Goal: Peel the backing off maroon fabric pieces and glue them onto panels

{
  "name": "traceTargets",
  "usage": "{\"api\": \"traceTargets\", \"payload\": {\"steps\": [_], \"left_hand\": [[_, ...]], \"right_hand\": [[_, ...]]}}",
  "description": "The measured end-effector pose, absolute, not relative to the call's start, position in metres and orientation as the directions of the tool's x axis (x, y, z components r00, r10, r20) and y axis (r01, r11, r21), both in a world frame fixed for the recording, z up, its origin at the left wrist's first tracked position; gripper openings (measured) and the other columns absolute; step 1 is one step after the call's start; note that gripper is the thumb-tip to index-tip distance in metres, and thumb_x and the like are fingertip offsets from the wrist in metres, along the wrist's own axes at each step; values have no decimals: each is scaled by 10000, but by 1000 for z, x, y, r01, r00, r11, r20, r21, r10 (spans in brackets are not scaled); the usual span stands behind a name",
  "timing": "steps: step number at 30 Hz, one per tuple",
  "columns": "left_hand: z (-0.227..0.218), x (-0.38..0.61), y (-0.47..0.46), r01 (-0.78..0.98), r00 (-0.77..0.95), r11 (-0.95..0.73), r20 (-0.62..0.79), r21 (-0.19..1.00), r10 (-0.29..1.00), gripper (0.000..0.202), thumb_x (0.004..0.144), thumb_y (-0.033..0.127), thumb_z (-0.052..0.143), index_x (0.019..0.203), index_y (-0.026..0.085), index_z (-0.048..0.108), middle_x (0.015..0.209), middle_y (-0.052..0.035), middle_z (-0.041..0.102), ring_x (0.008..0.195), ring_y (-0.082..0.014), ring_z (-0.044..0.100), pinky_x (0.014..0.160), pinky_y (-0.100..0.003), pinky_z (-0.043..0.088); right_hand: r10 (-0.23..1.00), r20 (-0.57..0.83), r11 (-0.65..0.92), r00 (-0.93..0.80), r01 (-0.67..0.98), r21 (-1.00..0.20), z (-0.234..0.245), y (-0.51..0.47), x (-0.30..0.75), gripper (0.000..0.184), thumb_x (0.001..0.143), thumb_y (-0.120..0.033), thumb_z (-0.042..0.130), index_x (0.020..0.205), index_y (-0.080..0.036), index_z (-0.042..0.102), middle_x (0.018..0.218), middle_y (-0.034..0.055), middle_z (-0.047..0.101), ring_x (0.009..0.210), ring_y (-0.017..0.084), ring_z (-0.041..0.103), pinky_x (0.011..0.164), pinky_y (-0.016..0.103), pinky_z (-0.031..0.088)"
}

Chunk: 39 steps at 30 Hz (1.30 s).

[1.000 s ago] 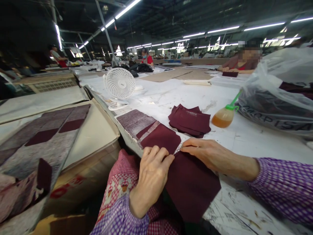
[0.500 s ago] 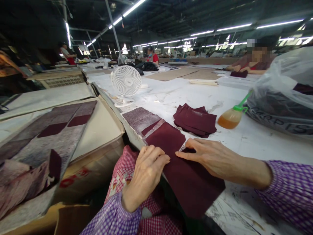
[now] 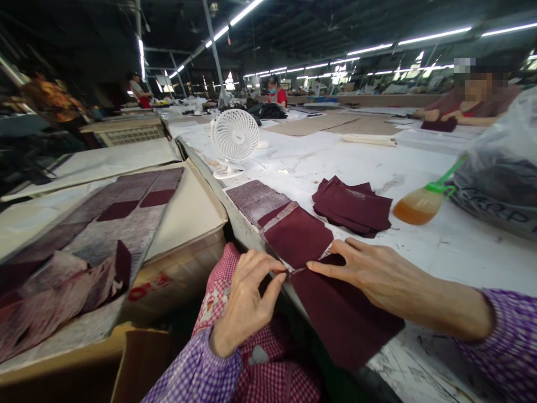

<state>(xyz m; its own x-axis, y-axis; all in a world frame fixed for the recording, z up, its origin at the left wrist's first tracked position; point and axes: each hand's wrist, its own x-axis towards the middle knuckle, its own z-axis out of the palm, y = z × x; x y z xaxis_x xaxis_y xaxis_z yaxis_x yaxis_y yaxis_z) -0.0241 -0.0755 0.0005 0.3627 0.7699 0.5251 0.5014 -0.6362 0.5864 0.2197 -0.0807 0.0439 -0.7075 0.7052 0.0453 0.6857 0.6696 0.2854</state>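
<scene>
Two maroon pieces of thin leather-like sheet meet end to end at the table's near edge. The farther piece (image 3: 297, 238) has a pale strip across its far end. The nearer piece (image 3: 348, 319) partly hangs over the edge. My left hand (image 3: 251, 299) pinches at the near end of the join, thumb and forefinger tips together on the sheet's edge. My right hand (image 3: 373, 280) rests on the nearer piece, thumb and forefinger apart, the thumb tip pressing close to the join. A narrow pale line shows between the pieces. Some right-hand fingers are hidden.
Beyond lie a stack of maroon pieces (image 3: 352, 206), a squeeze bottle (image 3: 419, 202) of amber liquid, a plastic bag (image 3: 495, 173) and a white fan (image 3: 235, 135). At left, a board (image 3: 90, 249) bears more maroon pieces. A co-worker (image 3: 474, 106) handles dark material across the table.
The view has turned slightly left. My left hand has gone from fingers lying on the sheet to a fingertip pinch at its edge. The join between the pieces shows more plainly.
</scene>
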Motion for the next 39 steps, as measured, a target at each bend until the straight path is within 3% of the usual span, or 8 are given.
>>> {"api": "traceTargets", "payload": {"steps": [5,10,16,23,26,29,35,39], "left_hand": [[2,-12,-77,595,358,-597,487,538,796,81,838,256,573,808,181,572,780,-21,585,788,-184,493,733,-341,364],[7,-3,-75,669,370,-564,441,484,817,114,838,173,537,727,175,560,726,-1,575,743,-168,491,717,-341,343],[1,-25,-70,711,451,-615,450,341,771,181,889,143,425,785,165,572,767,-31,572,765,-187,487,749,-357,359],[8,-27,-73,601,376,-575,439,555,816,111,857,264,560,932,184,567,830,-17,581,814,-181,518,791,-338,385],[9,-7,-77,591,375,-583,450,557,810,45,842,212,569,879,192,585,798,-5,582,783,-175,511,739,-323,376],[9,9,-80,632,335,-560,463,535,820,125,848,120,502,769,184,576,753,-1,571,744,-167,496,703,-321,353],[10,21,-78,609,315,-577,502,544,805,131,834,94,499,758,179,564,734,0,556,735,-166,491,710,-323,353],[4,14,-78,578,305,-626,573,523,761,124,854,96,488,783,176,552,756,-7,564,743,-163,494,709,-310,366]], "right_hand": [[704,59,666,-708,686,292,43,-81,219,668,784,-15,417,1351,-366,390,990,95,517,801,219,551,563,296,494],[685,96,666,-723,673,321,41,-81,219,711,751,-1,419,1355,-373,384,983,90,517,818,226,557,561,290,500],[688,71,674,-722,672,307,42,-80,221,667,783,-10,404,1355,-354,397,984,92,526,820,219,547,579,294,504],[672,88,682,-735,661,314,46,-82,216,621,794,-5,396,1329,-316,448,933,96,539,763,205,542,555,284,493],[663,84,688,-744,649,326,48,-81,216,603,794,-3,400,1319,-293,463,925,98,538,769,212,546,576,306,501],[657,91,693,-749,646,320,49,-79,220,590,803,-8,400,1303,-310,477,943,85,550,785,196,559,631,311,501],[710,89,672,-699,709,214,54,-71,238,542,817,-17,421,1245,-333,526,1044,59,581,880,184,575,762,332,464],[794,114,604,-597,796,-44,51,-62,245,289,912,-241,439,1165,-248,581,1040,77,580,916,195,560,763,323,456]]}}
